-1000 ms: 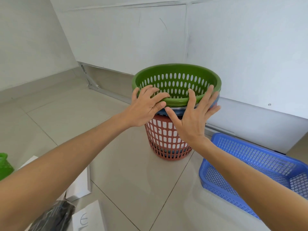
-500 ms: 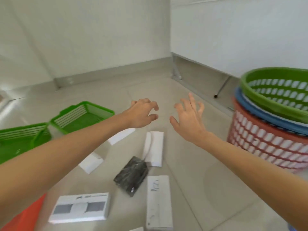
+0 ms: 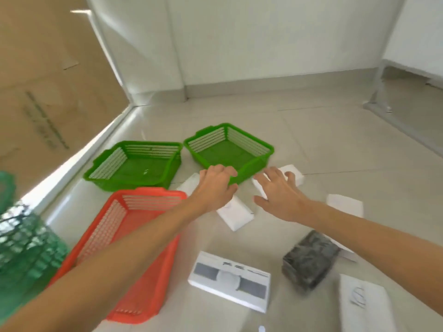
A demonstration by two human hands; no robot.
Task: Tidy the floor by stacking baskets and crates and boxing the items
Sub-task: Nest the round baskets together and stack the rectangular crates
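Gripping slatted green plastic crate, left hand

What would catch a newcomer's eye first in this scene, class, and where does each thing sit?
Two bright green crates, one at centre left and one beside it, stand out on the pale floor, with an orange crate nearer the camera. The left hand reaches the right green crate's near rim; the right hand hovers open over white boxes.
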